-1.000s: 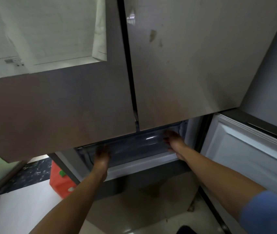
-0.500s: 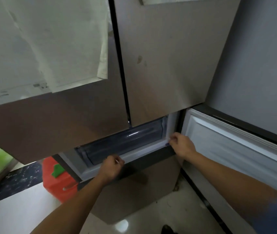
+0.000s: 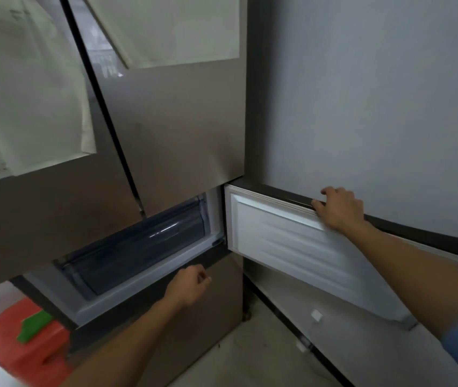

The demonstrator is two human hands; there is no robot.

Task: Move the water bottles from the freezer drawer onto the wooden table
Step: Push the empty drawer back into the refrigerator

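- Our right hand (image 3: 339, 209) gripped the top edge of the white-lined freezer door (image 3: 292, 247), which stood swung open to the right.
- Our left hand (image 3: 190, 284) was curled into a loose fist with nothing in it, just at the dark strip below the compartment.
- The dark translucent plastic freezer drawer (image 3: 138, 247) sat pushed inside its compartment; we could not tell what it contained, and no water bottles showed.
- A red plastic container (image 3: 32, 347) with a green patch stood on the floor at the left.
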